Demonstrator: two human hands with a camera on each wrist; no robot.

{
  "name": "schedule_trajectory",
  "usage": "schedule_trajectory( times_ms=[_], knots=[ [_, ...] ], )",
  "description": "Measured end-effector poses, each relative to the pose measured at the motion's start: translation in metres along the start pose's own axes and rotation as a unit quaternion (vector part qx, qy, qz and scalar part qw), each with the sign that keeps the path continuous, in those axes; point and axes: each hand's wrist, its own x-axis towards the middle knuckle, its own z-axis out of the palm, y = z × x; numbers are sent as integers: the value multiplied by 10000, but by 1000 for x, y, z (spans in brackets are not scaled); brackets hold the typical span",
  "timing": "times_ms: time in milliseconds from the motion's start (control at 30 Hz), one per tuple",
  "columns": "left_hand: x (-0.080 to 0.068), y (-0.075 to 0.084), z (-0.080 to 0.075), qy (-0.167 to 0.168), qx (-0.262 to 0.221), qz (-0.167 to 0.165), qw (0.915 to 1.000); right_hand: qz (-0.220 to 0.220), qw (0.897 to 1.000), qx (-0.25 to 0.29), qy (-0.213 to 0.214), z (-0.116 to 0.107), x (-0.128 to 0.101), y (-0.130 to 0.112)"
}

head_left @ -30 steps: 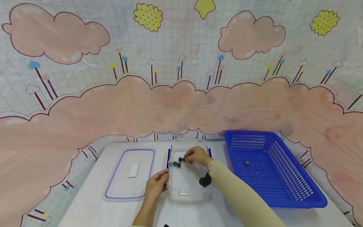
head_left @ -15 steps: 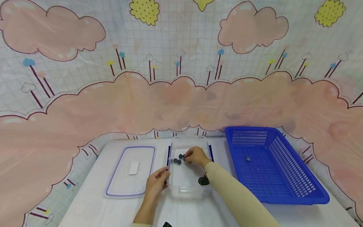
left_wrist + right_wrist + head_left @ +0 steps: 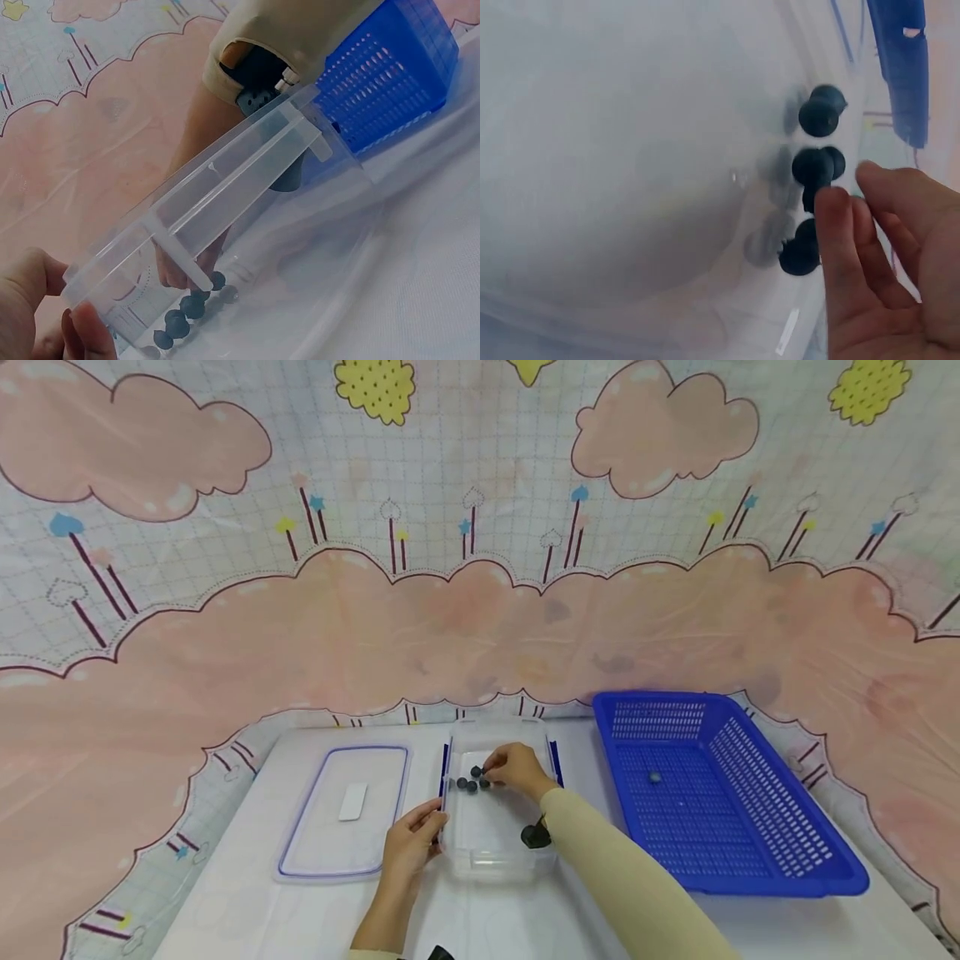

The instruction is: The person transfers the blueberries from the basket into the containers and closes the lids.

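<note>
Several dark blueberries (image 3: 471, 780) lie in a clear plastic container (image 3: 491, 852) on the tabletop (image 3: 247, 893), just beyond the fingertips of the right hand (image 3: 513, 770), which reaches inside with fingers nearly straight and nothing visibly gripped, while the left hand (image 3: 408, 847) pinches the container's near-left wall to steady it. Berries look to be mid-handling, and closing on one would call for a light pinch so it neither rolls nor bruises. Only the head view shows the lid (image 3: 345, 814) left of the left hand and the blue basket (image 3: 787, 868) beyond the right; the right wrist view alone shows fingertips (image 3: 832, 214) touching the cluster.
</note>
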Motion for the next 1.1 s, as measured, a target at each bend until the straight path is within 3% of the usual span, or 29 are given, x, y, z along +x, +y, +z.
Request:
schedule_trajectory(
  times_ms=[267, 367, 533, 667, 833, 967, 1100],
  knots=[
    [2, -1, 0, 29, -62, -17, 10000, -986, 9940, -435, 202, -21, -2, -19],
    [2, -2, 0, 5, -82, -21, 10000, -1078, 9929, -382, 312, -46, -3, -26],
    [2, -2, 0, -16, -92, -11, 10000, -1157, 9901, -479, 630, -109, -11, -26],
    [1, -2, -1, 18, -143, 0, 9999, -1174, 9827, -952, 1071, -158, -23, -8],
    [0, -4, -2, 30, -199, 19, 9998, -672, 9795, -1384, 1304, -199, -50, 27],
    [0, -4, -1, 36, -196, 57, 9998, -347, 9787, -1479, 1382, -213, -70, 59],
    [-1, -3, 0, 11, -181, 108, 9998, -102, 9784, -1530, 1384, -212, -85, 87]
  ],
)
